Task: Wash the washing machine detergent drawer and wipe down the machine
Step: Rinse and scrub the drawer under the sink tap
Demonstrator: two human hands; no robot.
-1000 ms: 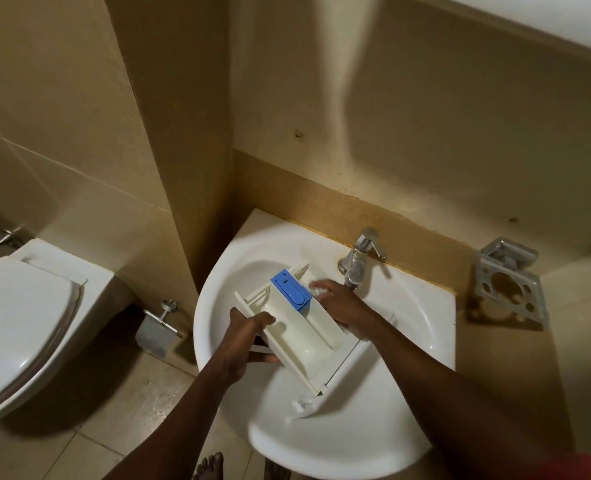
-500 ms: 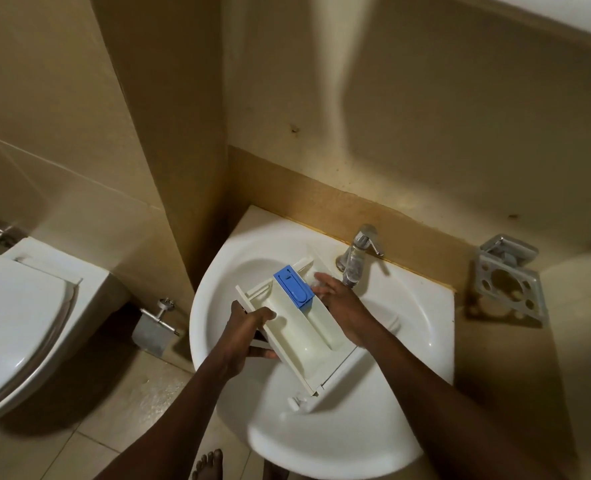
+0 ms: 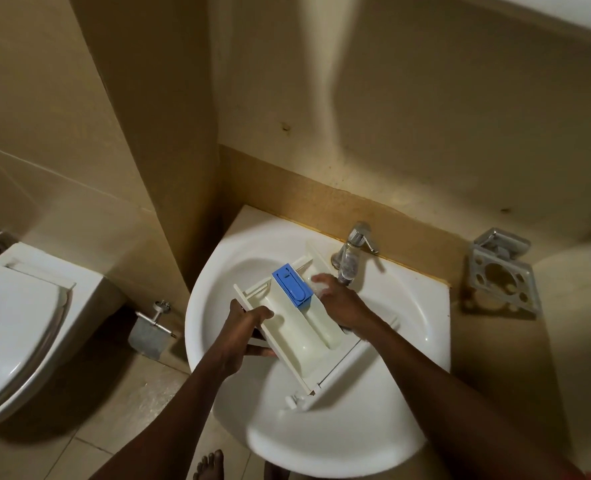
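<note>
White drawer (image 3: 297, 337), blue insert (image 3: 292, 285)

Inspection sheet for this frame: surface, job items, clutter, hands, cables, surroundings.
Surface: white ceramic basin, chrome tap at its back rim.
Job's things: white plastic detergent drawer with blue insert, held over the basin, far end under the tap.
Clutter: nothing seen.
Hands: left hand grips the drawer's side wall; right hand reaches into the compartment beside the insert; its grasp unclear.
Cables: nothing seen.
Surroundings: white toilet left, metal paper holder on the wall, metal tumbler holder right of the basin.
</note>
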